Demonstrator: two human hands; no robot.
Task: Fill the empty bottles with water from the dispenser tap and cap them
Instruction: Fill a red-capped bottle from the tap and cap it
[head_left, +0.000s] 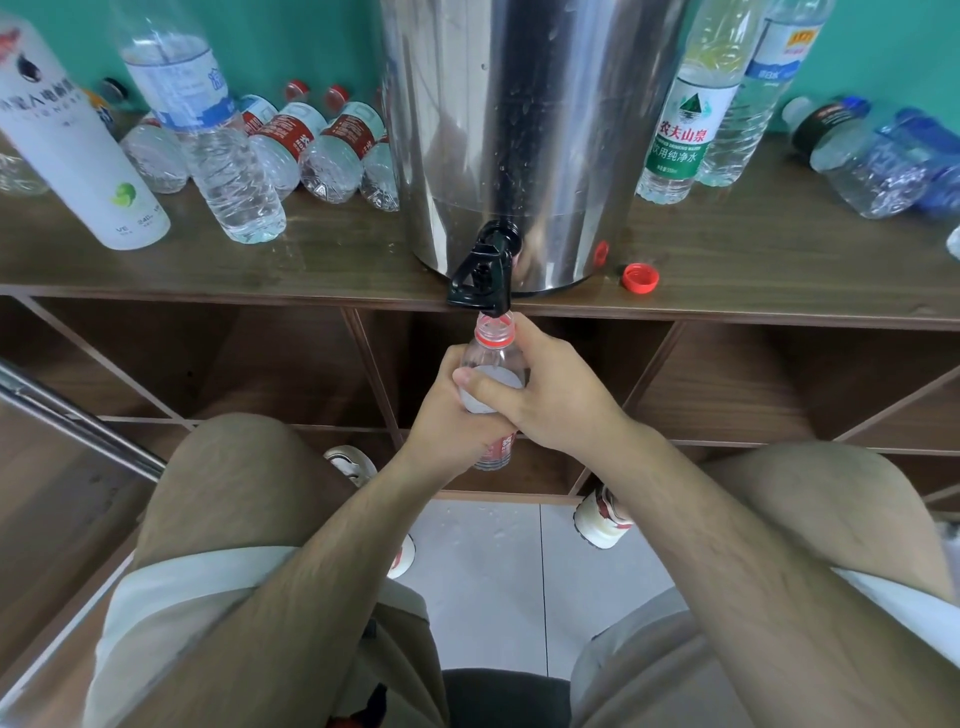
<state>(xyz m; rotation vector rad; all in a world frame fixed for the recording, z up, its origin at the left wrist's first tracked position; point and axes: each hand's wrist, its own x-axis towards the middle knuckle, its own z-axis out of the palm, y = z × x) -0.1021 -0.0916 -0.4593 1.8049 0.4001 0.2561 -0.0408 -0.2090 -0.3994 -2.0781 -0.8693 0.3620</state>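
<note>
Left hand (452, 421) and right hand (556, 400) clamp a bottle (491, 351) under the tap (480, 278) at 12 o'clock, apparently ready for filling. Next, one hand must let go to open it.

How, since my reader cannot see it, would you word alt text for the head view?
The left hand and right hand grip an uncapped bottle, its mouth just under the black tap of a steel dispenser on a shelf. A red cap lies right of the tap; other bottles stand and lie on both sides.
</note>
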